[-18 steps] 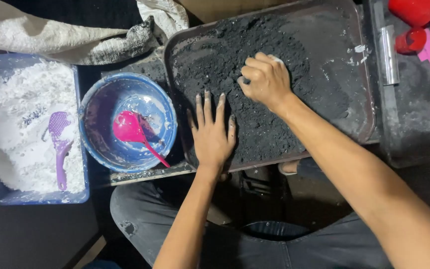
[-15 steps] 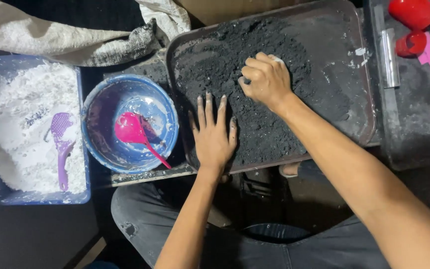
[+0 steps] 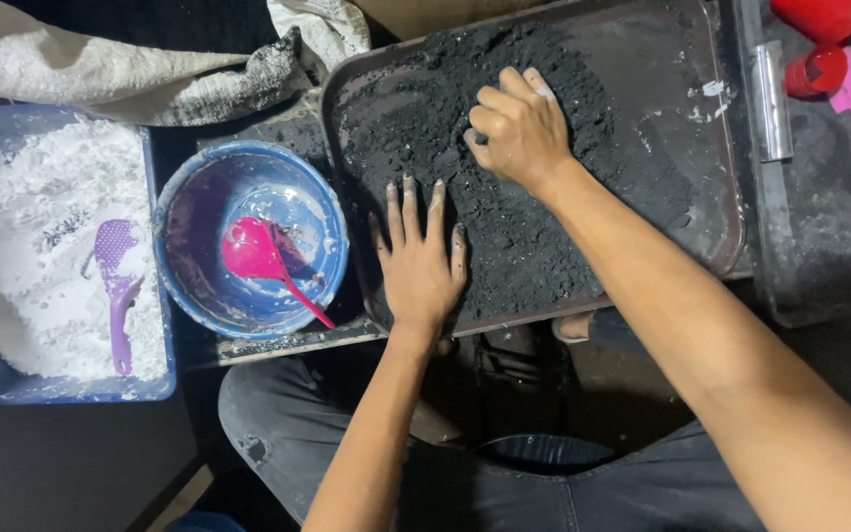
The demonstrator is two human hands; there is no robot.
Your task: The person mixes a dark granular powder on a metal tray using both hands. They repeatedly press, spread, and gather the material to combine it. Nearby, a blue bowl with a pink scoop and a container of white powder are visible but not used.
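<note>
Dark powder [image 3: 534,236] fills the tray [image 3: 731,212] at upper centre. Left hand [image 3: 421,261] lies flat, fingers spread, bracing the powder; right hand [image 3: 519,128] curls, gathering a clump.

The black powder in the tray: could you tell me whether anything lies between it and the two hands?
Nothing visible does. The left hand lies flat on the black powder in the tray, and the right hand presses into it, fingers curled.

The person is wearing dark grey trousers [image 3: 347,433], dusty at the knee; both forearms are showing bare, and black powder is smudging the left hand's fingers [image 3: 409,207].
</note>
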